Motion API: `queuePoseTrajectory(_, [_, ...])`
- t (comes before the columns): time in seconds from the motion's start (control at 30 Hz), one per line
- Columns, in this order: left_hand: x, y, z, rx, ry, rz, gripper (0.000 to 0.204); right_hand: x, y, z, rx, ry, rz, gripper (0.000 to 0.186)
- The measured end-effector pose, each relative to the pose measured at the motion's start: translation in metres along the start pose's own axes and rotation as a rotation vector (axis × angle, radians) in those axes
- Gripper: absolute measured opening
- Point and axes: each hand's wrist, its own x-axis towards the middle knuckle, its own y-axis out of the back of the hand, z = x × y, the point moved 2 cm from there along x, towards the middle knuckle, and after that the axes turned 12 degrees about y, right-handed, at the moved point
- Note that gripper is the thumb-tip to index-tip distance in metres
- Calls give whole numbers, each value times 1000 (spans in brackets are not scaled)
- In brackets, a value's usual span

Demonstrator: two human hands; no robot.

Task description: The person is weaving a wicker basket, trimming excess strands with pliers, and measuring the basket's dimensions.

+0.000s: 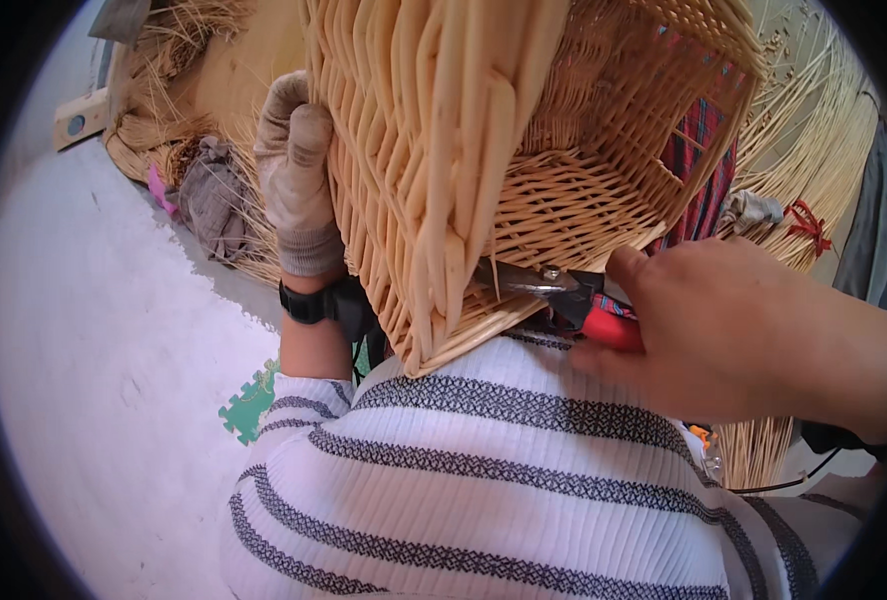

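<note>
A pale wicker basket (584, 205) rests tilted against my lap, its open inside turned to the right. My left hand (302, 160), in a dirty white glove, presses on the basket's left outer wall with its fingers curled; part of its grip is hidden by the wicker. With my bare right hand (724, 320) I hold red-handled pruning shears (609, 322). Their dark blades reach over the basket's near rim, close to a thin cane end at the corner. Whether the blades touch that end, I cannot tell.
Bundles of long thin canes (799, 150) lie at the right, one tied with a red ribbon (811, 226). A grey cloth (214, 200) and more canes are at the left. A green foam mat piece (252, 402) lies on the pale floor (134, 380).
</note>
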Motion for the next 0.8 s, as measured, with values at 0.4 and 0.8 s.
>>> queuePoseTrajectory(0.4, [-3,4,6,-77,30,-86,40,10,-24,23,-138,26,190,48])
queuePoseTrajectory(0.8, [1,37,-8,-46,49,-95,50,17,-55,69,-409,209,742,54])
